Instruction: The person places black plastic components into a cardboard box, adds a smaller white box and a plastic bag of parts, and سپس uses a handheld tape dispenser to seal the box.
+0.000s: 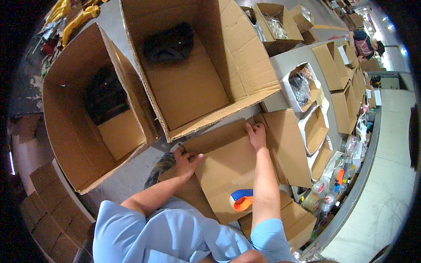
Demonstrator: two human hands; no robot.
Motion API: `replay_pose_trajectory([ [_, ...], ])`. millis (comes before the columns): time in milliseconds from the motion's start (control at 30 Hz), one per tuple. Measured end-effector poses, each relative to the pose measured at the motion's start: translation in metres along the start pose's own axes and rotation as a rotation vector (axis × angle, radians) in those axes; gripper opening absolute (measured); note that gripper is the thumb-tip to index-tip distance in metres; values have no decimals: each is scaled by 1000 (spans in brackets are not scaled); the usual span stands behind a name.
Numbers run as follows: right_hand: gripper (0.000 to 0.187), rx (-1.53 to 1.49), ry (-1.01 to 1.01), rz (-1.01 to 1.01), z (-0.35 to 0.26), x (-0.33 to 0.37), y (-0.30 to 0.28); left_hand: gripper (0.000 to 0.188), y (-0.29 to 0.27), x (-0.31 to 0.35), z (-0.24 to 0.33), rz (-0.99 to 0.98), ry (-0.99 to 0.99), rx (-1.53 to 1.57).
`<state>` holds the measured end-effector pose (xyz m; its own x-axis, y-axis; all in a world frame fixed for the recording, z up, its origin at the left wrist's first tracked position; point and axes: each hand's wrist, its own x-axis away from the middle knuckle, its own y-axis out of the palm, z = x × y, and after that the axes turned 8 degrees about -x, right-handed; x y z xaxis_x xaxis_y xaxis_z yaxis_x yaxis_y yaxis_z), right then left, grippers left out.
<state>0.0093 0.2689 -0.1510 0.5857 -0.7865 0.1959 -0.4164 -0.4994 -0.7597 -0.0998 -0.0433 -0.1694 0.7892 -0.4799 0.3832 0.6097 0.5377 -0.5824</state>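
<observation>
In front of me lies a brown cardboard box with its flaps folded out to the sides. At its far left corner my left hand is closed on the cardboard, fingers curled and thumb on top. My right hand pinches the far edge near the right corner, beside a raised side flap. A tape dispenser, orange and blue with a roll of tape, rests on the near part of the cardboard, left of my right forearm.
Two big open cartons stand beyond my hands, each with dark contents. To the right are white-edged boxes, more open cartons and tape rolls with bottles. A person is far off at the upper right.
</observation>
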Motion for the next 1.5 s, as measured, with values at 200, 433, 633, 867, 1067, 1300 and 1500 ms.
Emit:
replay_pose_trajectory([
  [200, 41, 222, -15, 167, -12, 17, -3, 31, -23, -9, 22, -192, 56, 37],
  [433, 51, 123, 503, -73, -99, 198, -77, 23, -4, -50, 52, -328, 563, -34],
  [633, 47, -80, 517, 20, -88, 290, -29, 27, 37, -80, 88, -421, 604, -65],
  [867, 56, -477, 6, 293, -69, 232, -5, 37, 37, -90, 89, -479, 603, -55],
  [1067, 61, -384, -124, 98, -91, 180, -2, 41, 19, -100, 87, -914, 80, 468],
  [1300, 63, -392, -129, -47, -76, 171, -3, 33, -2, -79, 115, -876, 181, 532],
  [1500, 57, -201, -102, -69, -104, 208, -44, 21, 34, -84, 84, -456, 543, 140],
])
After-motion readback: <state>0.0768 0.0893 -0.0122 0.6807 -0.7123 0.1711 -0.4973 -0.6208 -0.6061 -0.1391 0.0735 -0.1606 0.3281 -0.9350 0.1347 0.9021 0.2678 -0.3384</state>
